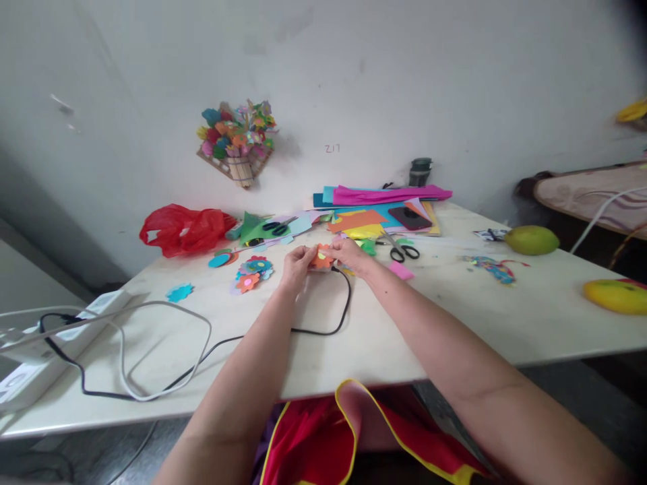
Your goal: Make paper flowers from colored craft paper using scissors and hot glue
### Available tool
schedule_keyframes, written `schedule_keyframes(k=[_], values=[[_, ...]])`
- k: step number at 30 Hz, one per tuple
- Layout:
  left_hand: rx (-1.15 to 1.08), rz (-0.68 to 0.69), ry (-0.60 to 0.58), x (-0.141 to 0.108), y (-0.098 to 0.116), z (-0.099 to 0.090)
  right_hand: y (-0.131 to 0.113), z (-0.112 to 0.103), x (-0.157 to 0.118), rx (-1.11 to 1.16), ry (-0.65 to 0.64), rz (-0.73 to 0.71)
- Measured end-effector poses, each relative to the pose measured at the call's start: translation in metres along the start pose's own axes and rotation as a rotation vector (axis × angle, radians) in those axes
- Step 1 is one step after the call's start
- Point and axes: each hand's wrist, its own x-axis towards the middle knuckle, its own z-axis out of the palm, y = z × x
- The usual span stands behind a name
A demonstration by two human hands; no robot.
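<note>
Between my two hands is an orange paper flower [322, 256] with a pale yellow centre. My left hand [299, 261] pinches its left side, and my right hand [348, 253] has its fingers closed on the right edge. A black cable [348, 296] runs up to a plug just below the flower. To the left of my left hand lies a pile of layered paper flowers [255, 269] in blue, orange and red. A single blue paper flower [180, 292] sits farther left. Black-handled scissors [403, 252] rest right of my right hand.
A white power strip [65, 343] with looping cables takes up the left side. Behind are a red plastic bag [185, 229], coloured sheets [364, 219], a phone [409, 217] and more scissors [278, 227]. Mangoes [532, 240] lie at right. A paper bouquet [240, 141] hangs on the wall.
</note>
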Motion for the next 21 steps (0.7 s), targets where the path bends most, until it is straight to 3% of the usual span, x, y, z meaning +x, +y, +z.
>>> schedule_keyframes(k=[5, 13, 21], values=[[-0.013, 0.016, -0.004, -0.0034, 0.0012, 0.0021, -0.0021, 0.0036, -0.0015, -0.007, 0.051, 0.006], [-0.024, 0.029, 0.025, -0.0026, -0.0009, -0.0007, -0.0058, 0.0004, -0.0033, 0.041, -0.002, 0.070], [-0.005, -0.016, -0.045, -0.0032, -0.0041, -0.0045, -0.0047, -0.0019, -0.0023, 0.042, 0.068, 0.044]])
